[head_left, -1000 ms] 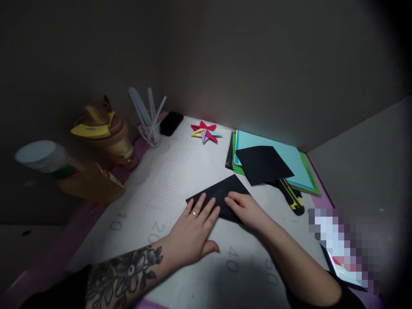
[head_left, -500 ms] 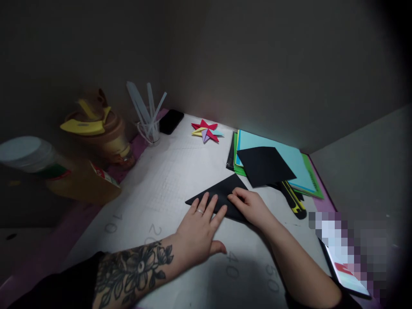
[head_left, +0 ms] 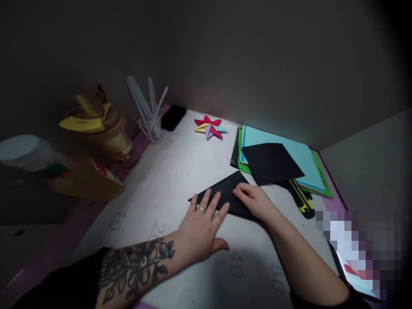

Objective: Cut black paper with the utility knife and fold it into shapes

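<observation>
A folded black sheet of paper (head_left: 238, 183) lies on the white grid-marked table cover, its narrow point towards the left. My left hand (head_left: 202, 225), with a ring on one finger, lies flat with fingers spread, the fingertips over the paper's near edge. My right hand (head_left: 254, 199) is closed, thumb and curled fingers together, pressing on the right part of the paper. No object shows between its fingers. Just beyond it a flat black paper square (head_left: 272, 163) rests on the stack of coloured paper.
Coloured paper (head_left: 292, 156) is stacked at the right, by a yellow-black cutter (head_left: 302, 199). A folded paper star (head_left: 210, 127) and a dark phone (head_left: 174, 118) lie at the back. A clear cup (head_left: 152, 128) of strips, a brown pot (head_left: 112, 133) and a white-lidded jar (head_left: 24, 148) stand left.
The view has shifted slightly, so most things on the table sit a little further right. Both hands stay on the folded black paper, with almost the same pose.
</observation>
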The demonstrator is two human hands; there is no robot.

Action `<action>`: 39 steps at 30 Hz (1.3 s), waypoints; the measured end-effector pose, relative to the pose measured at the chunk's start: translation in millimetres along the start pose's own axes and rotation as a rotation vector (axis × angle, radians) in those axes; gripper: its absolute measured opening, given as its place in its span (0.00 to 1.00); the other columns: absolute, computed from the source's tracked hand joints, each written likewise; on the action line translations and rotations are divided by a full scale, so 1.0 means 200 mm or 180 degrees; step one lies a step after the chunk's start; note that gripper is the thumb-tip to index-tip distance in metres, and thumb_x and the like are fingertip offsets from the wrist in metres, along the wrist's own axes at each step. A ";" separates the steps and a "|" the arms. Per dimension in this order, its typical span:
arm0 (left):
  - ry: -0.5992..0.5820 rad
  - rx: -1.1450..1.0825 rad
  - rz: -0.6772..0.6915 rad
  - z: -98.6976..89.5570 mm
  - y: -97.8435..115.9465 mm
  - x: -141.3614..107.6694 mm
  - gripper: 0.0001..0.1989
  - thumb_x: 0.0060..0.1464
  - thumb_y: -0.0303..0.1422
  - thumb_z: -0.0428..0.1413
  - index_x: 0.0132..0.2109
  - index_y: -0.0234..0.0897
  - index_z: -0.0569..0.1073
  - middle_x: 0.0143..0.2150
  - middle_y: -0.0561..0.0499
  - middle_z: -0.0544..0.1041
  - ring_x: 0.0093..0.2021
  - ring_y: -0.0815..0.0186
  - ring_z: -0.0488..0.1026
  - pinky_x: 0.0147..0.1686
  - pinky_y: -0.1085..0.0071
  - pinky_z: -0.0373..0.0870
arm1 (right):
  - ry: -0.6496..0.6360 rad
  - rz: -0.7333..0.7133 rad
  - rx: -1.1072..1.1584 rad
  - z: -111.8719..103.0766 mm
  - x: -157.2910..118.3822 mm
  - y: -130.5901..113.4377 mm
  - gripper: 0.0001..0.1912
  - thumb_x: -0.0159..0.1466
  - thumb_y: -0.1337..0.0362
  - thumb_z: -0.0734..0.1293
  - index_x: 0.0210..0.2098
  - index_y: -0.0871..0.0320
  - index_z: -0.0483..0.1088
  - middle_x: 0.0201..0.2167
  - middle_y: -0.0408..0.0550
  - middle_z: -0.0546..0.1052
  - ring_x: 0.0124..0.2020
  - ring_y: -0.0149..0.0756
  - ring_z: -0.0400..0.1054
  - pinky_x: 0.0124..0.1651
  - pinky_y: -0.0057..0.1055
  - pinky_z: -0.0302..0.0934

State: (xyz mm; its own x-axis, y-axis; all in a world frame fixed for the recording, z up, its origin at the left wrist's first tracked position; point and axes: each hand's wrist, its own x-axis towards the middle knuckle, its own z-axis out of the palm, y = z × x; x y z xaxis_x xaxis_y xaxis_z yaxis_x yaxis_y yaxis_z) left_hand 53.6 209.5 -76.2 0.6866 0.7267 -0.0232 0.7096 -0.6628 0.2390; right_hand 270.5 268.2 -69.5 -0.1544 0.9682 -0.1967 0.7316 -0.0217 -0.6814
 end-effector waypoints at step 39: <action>-0.0107 0.0005 -0.0046 -0.01 0.02 -0.01 0.44 0.54 0.59 0.45 0.70 0.39 0.45 0.72 0.37 0.41 0.69 0.40 0.36 0.58 0.32 0.40 | -0.0119 0.0090 0.0086 -0.03 0.03 -0.01 0.20 0.60 0.49 0.60 0.20 0.55 0.55 0.18 0.38 0.58 0.23 0.31 0.53 0.26 0.28 0.47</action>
State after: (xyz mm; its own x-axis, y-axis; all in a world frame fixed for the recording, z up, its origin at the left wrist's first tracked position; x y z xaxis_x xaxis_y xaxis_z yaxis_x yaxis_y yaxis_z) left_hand 53.6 205.4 -73.4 0.6811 0.7298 -0.0594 0.7198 -0.6525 0.2370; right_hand 272.0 275.8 -66.2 -0.1591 0.9572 -0.2419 0.7179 -0.0560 -0.6938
